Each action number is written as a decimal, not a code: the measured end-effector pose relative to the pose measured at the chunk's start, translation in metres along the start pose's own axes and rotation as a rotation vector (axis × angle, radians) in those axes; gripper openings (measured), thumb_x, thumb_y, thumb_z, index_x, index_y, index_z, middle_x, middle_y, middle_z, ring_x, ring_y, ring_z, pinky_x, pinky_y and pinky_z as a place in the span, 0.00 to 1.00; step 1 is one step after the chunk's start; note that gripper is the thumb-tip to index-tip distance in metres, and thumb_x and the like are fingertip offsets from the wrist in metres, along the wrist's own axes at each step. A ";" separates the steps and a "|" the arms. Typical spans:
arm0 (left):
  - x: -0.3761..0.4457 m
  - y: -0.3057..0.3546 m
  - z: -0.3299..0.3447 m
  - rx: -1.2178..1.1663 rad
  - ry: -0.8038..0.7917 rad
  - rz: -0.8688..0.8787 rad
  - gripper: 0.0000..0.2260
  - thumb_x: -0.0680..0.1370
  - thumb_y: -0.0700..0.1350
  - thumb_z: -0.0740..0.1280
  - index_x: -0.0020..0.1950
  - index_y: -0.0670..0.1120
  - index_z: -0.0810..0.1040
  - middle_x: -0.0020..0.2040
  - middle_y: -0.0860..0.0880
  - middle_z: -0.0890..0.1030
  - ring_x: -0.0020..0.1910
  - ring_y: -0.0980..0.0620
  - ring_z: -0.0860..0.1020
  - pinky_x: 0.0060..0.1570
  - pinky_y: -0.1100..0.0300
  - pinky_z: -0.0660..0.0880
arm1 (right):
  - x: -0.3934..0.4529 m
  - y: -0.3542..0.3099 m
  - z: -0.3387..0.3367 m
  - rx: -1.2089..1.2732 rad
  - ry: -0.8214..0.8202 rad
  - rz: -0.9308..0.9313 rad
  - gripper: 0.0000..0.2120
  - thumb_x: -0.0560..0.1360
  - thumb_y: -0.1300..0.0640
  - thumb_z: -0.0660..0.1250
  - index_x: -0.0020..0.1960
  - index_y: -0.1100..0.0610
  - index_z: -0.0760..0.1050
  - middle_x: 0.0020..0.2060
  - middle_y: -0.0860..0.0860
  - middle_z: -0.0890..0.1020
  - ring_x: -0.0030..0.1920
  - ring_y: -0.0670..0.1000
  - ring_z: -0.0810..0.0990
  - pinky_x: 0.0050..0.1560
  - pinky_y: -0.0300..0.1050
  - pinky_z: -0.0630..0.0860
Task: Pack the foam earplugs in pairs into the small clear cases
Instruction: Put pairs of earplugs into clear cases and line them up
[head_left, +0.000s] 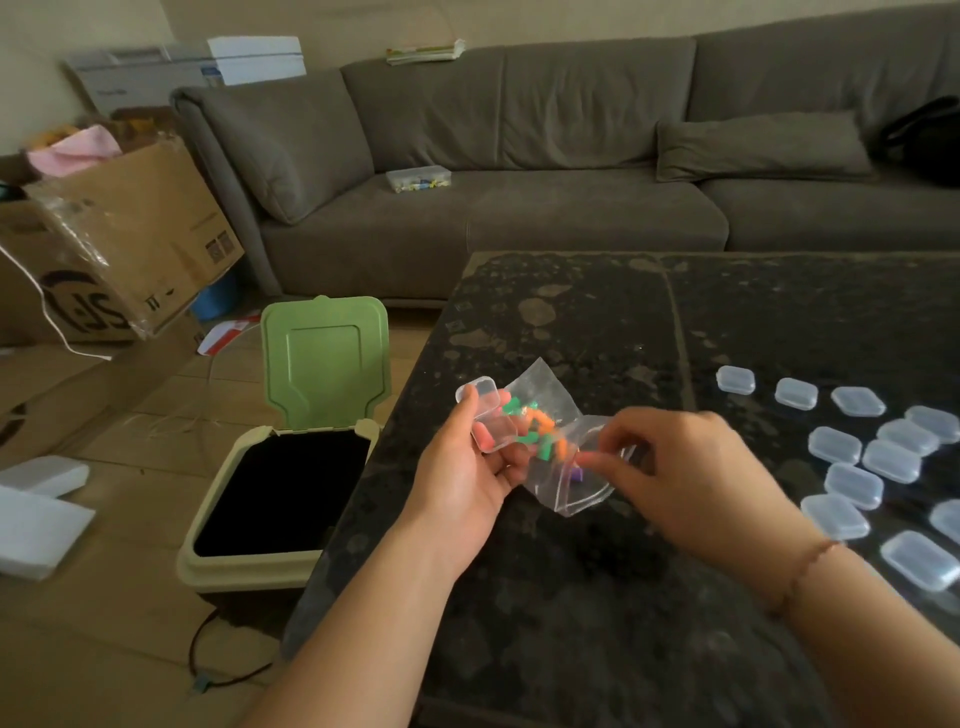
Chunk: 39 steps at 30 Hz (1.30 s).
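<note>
left hand (470, 467) holding an open clear case (485, 415) and the bag (550, 441) of earplugs (540, 434) above the bench (571, 322); right hand (685, 467) pinching the bag mouth. risk: earplugs spilling toward the open bin (280, 493) if tipped.

Glossy clear plastic bag (545, 395), cases (852, 486)

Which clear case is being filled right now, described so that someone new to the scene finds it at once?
Start at the dark speckled table and go to its left edge, beside the green-lidded bin. There the left hand holds an open clear case against a plastic bag of coloured earplugs. It alone is open and lifted; the other cases lie shut on the right.
</note>
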<state>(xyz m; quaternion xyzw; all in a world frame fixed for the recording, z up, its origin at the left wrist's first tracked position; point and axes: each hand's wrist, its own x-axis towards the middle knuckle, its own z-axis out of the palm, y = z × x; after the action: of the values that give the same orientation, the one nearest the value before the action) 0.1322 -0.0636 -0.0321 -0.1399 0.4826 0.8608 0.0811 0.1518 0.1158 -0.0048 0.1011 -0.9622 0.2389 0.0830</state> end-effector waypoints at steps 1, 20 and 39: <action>-0.005 0.000 0.004 0.000 -0.034 0.004 0.18 0.80 0.55 0.64 0.61 0.44 0.80 0.41 0.46 0.81 0.36 0.52 0.80 0.41 0.57 0.76 | -0.003 0.001 -0.007 0.122 0.053 0.008 0.06 0.71 0.45 0.71 0.41 0.44 0.76 0.36 0.39 0.80 0.36 0.40 0.79 0.39 0.35 0.74; -0.032 -0.017 0.023 0.106 -0.286 -0.002 0.20 0.83 0.54 0.57 0.69 0.44 0.75 0.52 0.42 0.82 0.43 0.53 0.80 0.45 0.58 0.76 | -0.005 -0.020 -0.006 0.509 0.074 0.061 0.08 0.72 0.61 0.72 0.47 0.51 0.78 0.33 0.45 0.83 0.26 0.40 0.79 0.29 0.27 0.70; -0.028 -0.012 0.018 -0.028 -0.248 -0.082 0.19 0.79 0.50 0.64 0.66 0.43 0.78 0.50 0.41 0.83 0.42 0.48 0.80 0.42 0.57 0.75 | 0.003 -0.009 -0.002 0.606 0.126 0.160 0.09 0.76 0.60 0.66 0.50 0.47 0.80 0.40 0.44 0.83 0.34 0.38 0.80 0.31 0.28 0.72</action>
<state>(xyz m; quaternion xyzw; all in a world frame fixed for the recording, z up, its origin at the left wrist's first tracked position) 0.1595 -0.0421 -0.0242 -0.0530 0.4507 0.8740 0.1735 0.1511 0.1086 0.0014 0.0304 -0.8451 0.5261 0.0897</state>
